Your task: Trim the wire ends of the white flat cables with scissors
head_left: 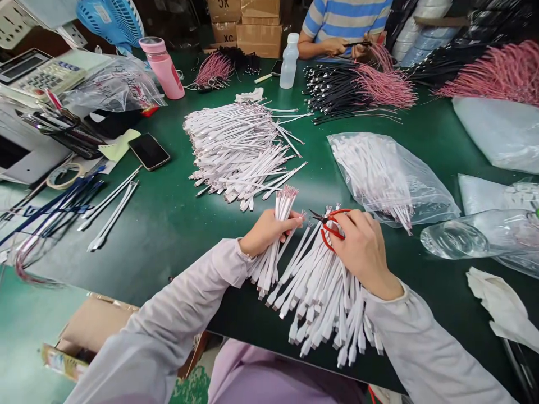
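Observation:
My left hand (269, 229) is closed around a bundle of white cables (285, 203), whose pink wire ends stick up above the fingers. In my right hand (362, 247) are small red-handled cutters (332, 229), their dark tips pointing left, close to a cable end by my left thumb. Under and beside the cutters lies a loose heap of white cables (332, 303), connectors toward the table's front edge. Beyond my hands is a larger pile of white cables (236, 148). A clear bag of white cables (374, 168) lies to the right.
Bottles (288, 62), a pink tumbler (163, 67), a phone (149, 151) and black-and-pink cables (357, 87) are on the green table (168, 202). A large clear bottle (480, 235) lies at right. Across the table, a person in a striped shirt (345, 19) handles cables.

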Demonstrator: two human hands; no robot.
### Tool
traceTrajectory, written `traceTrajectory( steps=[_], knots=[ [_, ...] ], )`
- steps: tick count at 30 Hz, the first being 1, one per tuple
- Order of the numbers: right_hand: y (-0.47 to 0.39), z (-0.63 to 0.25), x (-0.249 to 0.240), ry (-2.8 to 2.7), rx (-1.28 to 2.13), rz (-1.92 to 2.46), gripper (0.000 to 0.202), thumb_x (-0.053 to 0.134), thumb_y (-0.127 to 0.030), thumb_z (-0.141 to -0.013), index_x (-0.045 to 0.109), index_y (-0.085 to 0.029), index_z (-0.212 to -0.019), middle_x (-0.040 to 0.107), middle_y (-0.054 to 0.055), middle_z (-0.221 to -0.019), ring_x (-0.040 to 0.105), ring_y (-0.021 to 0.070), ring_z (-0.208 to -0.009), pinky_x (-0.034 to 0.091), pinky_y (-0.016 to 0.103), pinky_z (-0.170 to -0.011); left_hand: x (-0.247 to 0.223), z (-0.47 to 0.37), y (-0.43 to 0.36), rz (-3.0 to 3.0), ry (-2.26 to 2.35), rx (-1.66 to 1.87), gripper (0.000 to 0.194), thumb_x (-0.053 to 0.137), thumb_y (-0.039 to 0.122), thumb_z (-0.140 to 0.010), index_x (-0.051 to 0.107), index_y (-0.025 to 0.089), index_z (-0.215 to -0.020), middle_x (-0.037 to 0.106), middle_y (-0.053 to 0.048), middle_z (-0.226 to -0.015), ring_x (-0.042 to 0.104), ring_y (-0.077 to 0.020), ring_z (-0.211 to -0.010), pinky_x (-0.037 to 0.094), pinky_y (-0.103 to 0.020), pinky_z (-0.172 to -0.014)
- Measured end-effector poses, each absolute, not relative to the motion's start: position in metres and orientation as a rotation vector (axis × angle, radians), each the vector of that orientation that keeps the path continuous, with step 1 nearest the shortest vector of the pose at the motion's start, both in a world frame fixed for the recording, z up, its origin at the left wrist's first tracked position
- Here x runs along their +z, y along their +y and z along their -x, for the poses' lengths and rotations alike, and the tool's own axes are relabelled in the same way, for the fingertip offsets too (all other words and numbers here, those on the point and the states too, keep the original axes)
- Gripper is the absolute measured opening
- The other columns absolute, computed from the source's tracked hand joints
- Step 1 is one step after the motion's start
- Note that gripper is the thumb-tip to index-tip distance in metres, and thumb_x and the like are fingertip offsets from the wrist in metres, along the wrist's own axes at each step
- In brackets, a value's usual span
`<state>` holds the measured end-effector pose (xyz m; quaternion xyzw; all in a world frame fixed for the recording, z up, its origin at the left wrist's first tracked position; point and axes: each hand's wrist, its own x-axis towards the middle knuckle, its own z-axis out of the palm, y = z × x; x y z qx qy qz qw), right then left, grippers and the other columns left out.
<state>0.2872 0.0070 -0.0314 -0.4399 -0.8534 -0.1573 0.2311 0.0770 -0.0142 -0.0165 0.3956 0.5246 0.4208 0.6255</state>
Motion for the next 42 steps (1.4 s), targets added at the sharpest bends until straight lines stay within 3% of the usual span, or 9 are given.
traceTrajectory(
  steps=[12,17,25,31,37,42],
  knots=[
    [0.001,-0.283,-0.027,-2.351,-0.540,1.198,0.016,0.058,-0.013,-0.089,0.072,-0.015,-0.096,0.058,0.006,-0.076,0.047,0.0205,-0.072,0.032,0.031,-0.063,-0.020,-0.079,-0.016,-0.896,1.219,0.992,0.019,0.073,0.021,-0.076,0.069,0.011,-0.091,0.051,0.005,-0.055,0.044,-0.0056,-0.046,0.034,-0.017,-0.040],
    [0.001,-0.286,-0.028,-2.337,-0.533,1.260,0.019,0.052,-0.012,-0.090,0.071,-0.017,-0.087,0.058,0.005,-0.073,0.048,0.0182,-0.068,0.032,0.030,-0.062,-0.019,-0.080,-0.017,-0.914,1.225,0.997,0.019,0.073,0.022,-0.075,0.070,0.011,-0.090,0.053,0.004,-0.060,0.044,-0.0053,-0.048,0.035,-0.017,-0.040],
    [0.001,-0.285,-0.025,-2.369,-0.455,1.248,0.021,0.055,-0.014,-0.088,0.069,-0.016,-0.103,0.062,0.008,-0.083,0.053,0.0226,-0.079,0.036,0.033,-0.069,-0.017,-0.078,-0.016,-0.870,1.240,1.019,0.028,0.074,0.023,-0.074,0.072,0.011,-0.100,0.055,0.003,-0.062,0.044,-0.0051,-0.050,0.035,-0.016,-0.041],
    [0.000,-0.284,-0.026,-2.364,-0.456,1.236,0.019,0.055,-0.014,-0.089,0.071,-0.015,-0.099,0.062,0.007,-0.080,0.053,0.0213,-0.075,0.036,0.031,-0.066,-0.014,-0.079,-0.016,-0.841,1.263,1.025,0.022,0.075,0.024,-0.073,0.074,0.010,-0.090,0.062,0.000,-0.070,0.044,-0.0050,-0.051,0.036,-0.018,-0.041],
    [-0.002,-0.283,-0.023,-2.390,-0.427,1.306,0.016,0.056,-0.015,-0.089,0.071,-0.016,-0.096,0.063,0.007,-0.081,0.053,0.0206,-0.075,0.035,0.030,-0.066,-0.015,-0.081,-0.017,-0.902,1.310,1.041,0.021,0.071,0.021,-0.078,0.073,0.010,-0.096,0.049,0.006,-0.053,0.043,-0.0058,-0.044,0.037,-0.019,-0.040],
    [-0.004,-0.282,-0.020,-2.412,-0.471,1.328,0.014,0.057,-0.014,-0.088,0.070,-0.016,-0.090,0.061,0.006,-0.077,0.053,0.0198,-0.073,0.035,0.029,-0.063,-0.019,-0.083,-0.017,-0.974,1.344,1.073,0.019,0.067,0.019,-0.080,0.072,0.011,-0.095,0.048,0.006,-0.050,0.043,-0.0059,-0.040,0.037,-0.019,-0.039]
  ],
)
